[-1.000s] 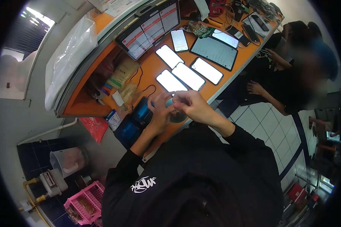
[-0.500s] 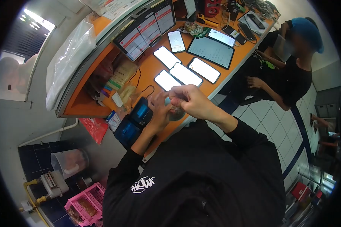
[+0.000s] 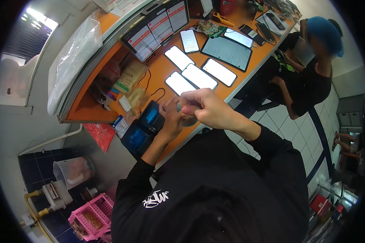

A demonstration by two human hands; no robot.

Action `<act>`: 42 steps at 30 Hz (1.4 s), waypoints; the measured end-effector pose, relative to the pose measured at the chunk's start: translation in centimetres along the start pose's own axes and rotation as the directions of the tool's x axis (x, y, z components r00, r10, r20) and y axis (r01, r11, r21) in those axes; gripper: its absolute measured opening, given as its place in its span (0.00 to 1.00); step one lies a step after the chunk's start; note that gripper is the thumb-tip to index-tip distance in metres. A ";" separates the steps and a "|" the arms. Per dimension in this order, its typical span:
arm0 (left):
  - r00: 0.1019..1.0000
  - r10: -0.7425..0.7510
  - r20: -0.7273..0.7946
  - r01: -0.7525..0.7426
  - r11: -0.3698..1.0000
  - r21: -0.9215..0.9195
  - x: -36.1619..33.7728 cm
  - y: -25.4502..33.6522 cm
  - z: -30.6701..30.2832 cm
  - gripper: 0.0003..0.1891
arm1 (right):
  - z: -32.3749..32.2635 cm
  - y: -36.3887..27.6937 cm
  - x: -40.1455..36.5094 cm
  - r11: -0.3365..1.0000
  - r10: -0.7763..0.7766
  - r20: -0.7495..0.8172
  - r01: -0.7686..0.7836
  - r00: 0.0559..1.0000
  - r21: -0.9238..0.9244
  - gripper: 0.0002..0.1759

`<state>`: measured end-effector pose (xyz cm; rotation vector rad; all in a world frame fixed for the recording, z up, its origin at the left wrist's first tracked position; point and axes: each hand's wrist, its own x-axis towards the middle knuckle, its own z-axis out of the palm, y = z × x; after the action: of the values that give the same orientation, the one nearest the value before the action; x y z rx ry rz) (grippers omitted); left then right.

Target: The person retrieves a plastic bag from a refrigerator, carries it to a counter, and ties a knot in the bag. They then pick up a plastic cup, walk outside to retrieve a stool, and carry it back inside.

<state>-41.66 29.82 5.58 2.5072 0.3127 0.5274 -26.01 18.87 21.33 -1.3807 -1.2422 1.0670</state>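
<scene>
My left hand (image 3: 172, 121) is curled around a small see-through rounded container (image 3: 189, 121) at the desk's front edge. Most of the container is hidden by my fingers, so its exact kind does not show. Right above it, my right hand (image 3: 209, 108) is closed with thumb and index finger pinched together. Whatever is in that pinch cannot be made out. Just beyond my hands lie phones with bright white screens, the closest being one phone (image 3: 179, 84) and another beside it (image 3: 199, 76). An open dark case with blue inside (image 3: 151, 115) lies left of my left hand.
A tablet (image 3: 227, 53) and several more phones cover the orange desk (image 3: 158, 73). A monitor (image 3: 156, 30) stands at the back, near a green snack bag (image 3: 211, 29). To the right sits a person in a blue cap (image 3: 323, 35). A pink basket (image 3: 92, 216) is low at left.
My right hand has shifted slightly down towards the container, and less of the container's light-blue top shows. The seated person's arm has moved. The camera view has shifted a little.
</scene>
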 end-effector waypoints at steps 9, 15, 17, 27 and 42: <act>0.998 -0.036 0.047 0.037 0.999 -0.010 1.6 1.3 -1.1 0.13 | -0.7 -0.8 -0.1 0.995 -0.016 0.046 0.011 0.999 0.099 0.08; 0.999 -0.041 -0.026 0.041 0.999 -0.006 1.4 1.9 -1.1 0.15 | -1.1 -1.2 -0.4 0.996 -0.040 0.052 0.036 0.998 0.085 0.08; 0.999 -0.038 -0.008 0.038 0.999 0.029 1.6 2.0 -1.2 0.15 | -1.5 -1.6 -0.6 0.975 0.037 0.079 -0.053 0.996 0.214 0.07; 0.942 -0.274 -0.194 0.320 0.908 0.270 2.1 6.7 0.6 0.07 | -2.1 8.6 0.3 0.979 -0.204 0.012 0.204 0.979 0.006 0.23; 0.189 -0.799 -0.570 -0.562 0.388 -0.730 -14.6 24.6 1.5 0.41 | -3.5 18.6 3.7 0.652 0.143 0.142 -0.201 0.979 0.731 0.11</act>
<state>-51.43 4.11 13.82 0.5217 0.5365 1.6805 -19.26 21.81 3.49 -0.8134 -0.5733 1.5487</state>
